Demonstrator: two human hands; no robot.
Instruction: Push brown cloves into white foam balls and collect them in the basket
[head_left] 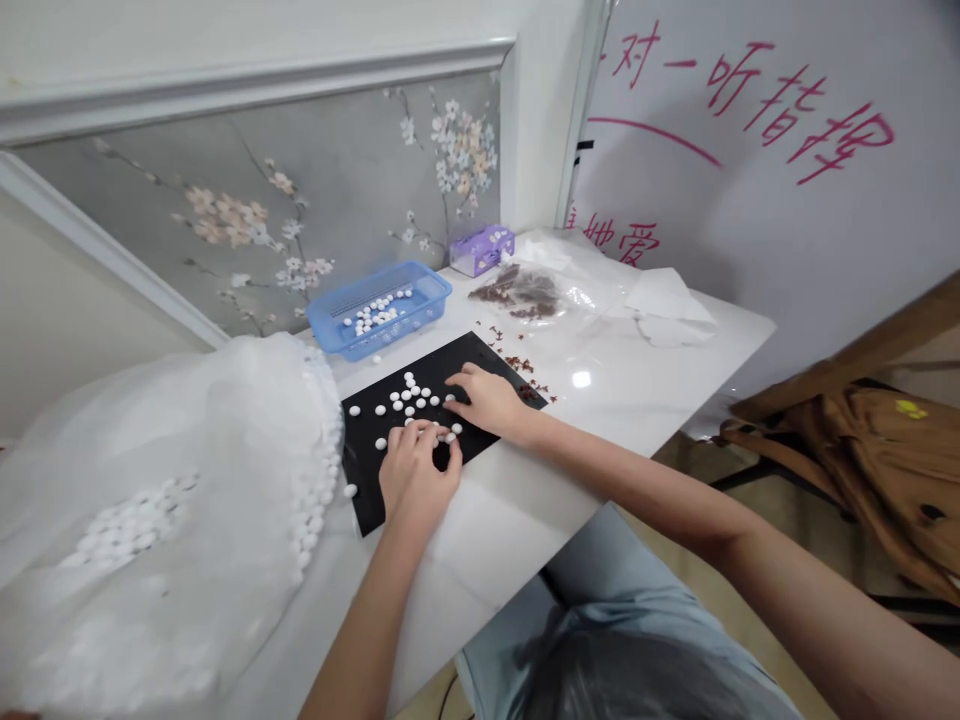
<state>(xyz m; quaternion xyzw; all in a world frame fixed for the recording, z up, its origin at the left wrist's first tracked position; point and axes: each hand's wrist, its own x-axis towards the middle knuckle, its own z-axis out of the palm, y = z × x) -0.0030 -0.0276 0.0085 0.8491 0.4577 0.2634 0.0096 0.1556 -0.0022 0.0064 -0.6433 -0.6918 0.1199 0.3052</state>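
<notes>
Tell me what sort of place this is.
Probably a room in a home used for small-scale handwork, though that's a judgement: a floral wall panel and a purple tissue box look domestic, while white round tablets spread on a black mat and a blue plastic basket suggest manual sorting.

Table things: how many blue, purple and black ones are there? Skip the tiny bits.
Blue: 1 plastic basket
Purple: 1 box
Black: 1 mat
Total: 3
</notes>
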